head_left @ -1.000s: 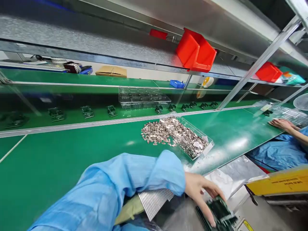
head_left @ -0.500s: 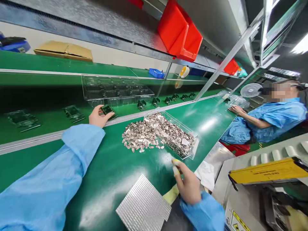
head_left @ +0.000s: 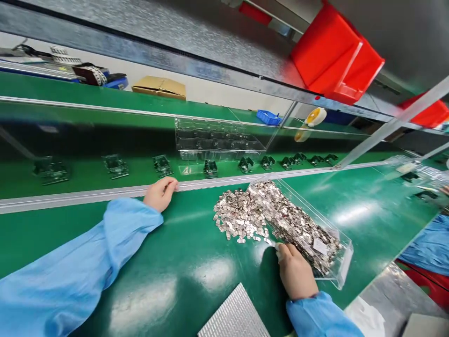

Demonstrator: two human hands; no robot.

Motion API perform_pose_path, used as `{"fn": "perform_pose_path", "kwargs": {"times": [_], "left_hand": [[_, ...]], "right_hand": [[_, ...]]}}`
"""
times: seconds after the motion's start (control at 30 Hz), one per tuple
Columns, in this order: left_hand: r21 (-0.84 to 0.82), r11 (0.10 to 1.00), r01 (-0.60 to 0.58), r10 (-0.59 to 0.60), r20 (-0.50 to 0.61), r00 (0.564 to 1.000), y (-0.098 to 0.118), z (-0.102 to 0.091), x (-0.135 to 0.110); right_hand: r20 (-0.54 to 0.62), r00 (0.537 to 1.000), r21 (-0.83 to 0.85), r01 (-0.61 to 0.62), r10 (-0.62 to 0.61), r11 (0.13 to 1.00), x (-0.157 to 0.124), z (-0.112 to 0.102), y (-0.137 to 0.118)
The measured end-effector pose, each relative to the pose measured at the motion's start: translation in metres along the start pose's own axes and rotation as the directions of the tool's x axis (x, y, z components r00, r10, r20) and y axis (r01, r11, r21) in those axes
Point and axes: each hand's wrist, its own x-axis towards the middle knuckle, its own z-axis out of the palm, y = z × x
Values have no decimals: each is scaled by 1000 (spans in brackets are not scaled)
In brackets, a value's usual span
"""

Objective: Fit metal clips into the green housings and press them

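Note:
My left hand (head_left: 160, 194) is at the metal rail, its fingers drawn together, and nothing shows in them. Just behind it a green circuit board (head_left: 162, 165) lies on the green strip. Another circuit board (head_left: 210, 169) lies to the right of that hand. My right hand (head_left: 297, 271) is closed with pale coverings on the fingertips, at the front edge of a pile of small silvery metal pieces (head_left: 240, 213). Whatever is pinched there, if anything, is too small to make out. Beside it lies a clear plastic box (head_left: 345, 264), full of the same pieces.
A silvery gridded sheet (head_left: 235, 316) lies at the near edge. Several more boards (head_left: 267, 162) line the strip, with a clear compartment tray (head_left: 220, 140) behind. Overhead, a red bin (head_left: 336, 56) sits on the metal shelf. At far right a co-worker's blue sleeve (head_left: 428, 248) shows.
The circuit board that my left hand held now lies on the strip, and that hand has moved left of it. My right hand has moved up to the metal pieces. The view has turned left.

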Motion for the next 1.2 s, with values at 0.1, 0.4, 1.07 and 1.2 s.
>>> {"fn": "perform_pose_path", "kwargs": {"times": [0.1, 0.4, 1.07, 1.2], "left_hand": [[139, 987, 82, -70, -89, 994, -28, -44, -11], [267, 954, 134, -126, -48, 991, -45, -22, 64], [-686, 505, 524, 124, 658, 742, 145, -2, -203], [-682, 468, 562, 175, 695, 697, 150, 1, -228]], "right_hand": [[-1, 1000, 59, -22, 22, 998, 2, -4, 4], [-27, 916, 711, -264, 401, 651, -31, -66, -33], [325, 785, 945, -293, 528, -146, -95, -120, -143], [280, 784, 950, -309, 554, -42, -102, -121, -152]]}}
